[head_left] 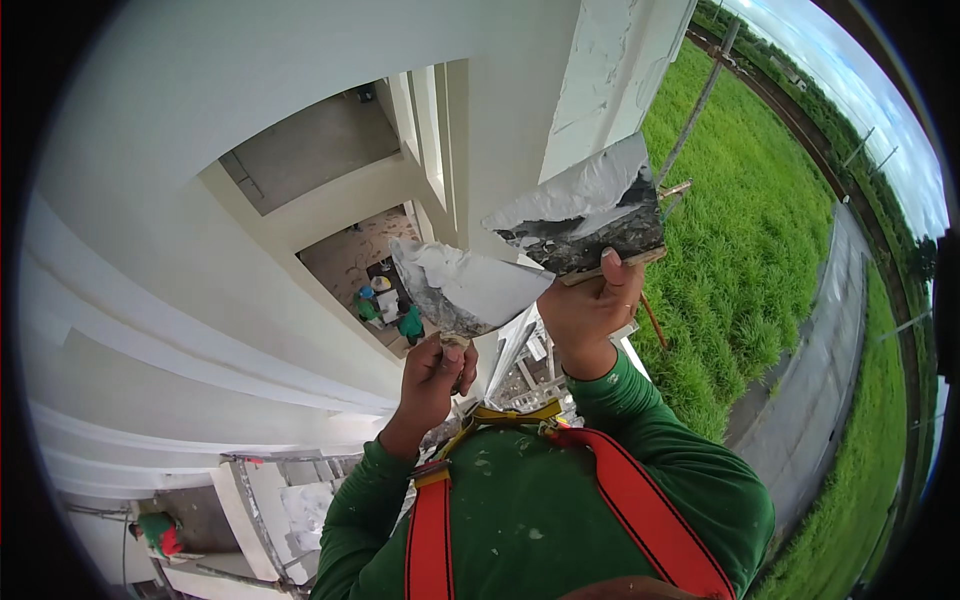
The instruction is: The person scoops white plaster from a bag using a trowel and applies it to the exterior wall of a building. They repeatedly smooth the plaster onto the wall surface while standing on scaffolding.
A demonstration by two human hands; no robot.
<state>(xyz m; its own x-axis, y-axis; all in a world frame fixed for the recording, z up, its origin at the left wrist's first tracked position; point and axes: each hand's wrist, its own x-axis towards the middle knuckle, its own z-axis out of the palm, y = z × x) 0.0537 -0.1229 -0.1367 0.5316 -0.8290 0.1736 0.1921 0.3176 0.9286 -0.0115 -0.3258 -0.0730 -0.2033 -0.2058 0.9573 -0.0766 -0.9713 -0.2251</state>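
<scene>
My left hand (432, 385) is closed around the short handle of a putty knife (465, 290). White putty lies thick over its flared blade, with dark grey metal showing near the handle. In my right hand (592, 312) is a wider scraper blade (600, 215), gripped at its back edge with the thumb on top. White putty coats its far part; the rest is dark and smeared. The two blades are close together in front of my chest, near a pale wall corner (585, 100) with rough white patches. Whether the blades touch, I cannot tell.
I am high up, wearing a red harness strap (650, 510). Pale walls with openings (320, 140) are on the left. Workers in green (410, 322) are far below; another person (158, 535) is at lower left. A pole (700, 100) and grass (740, 230) lie to the right.
</scene>
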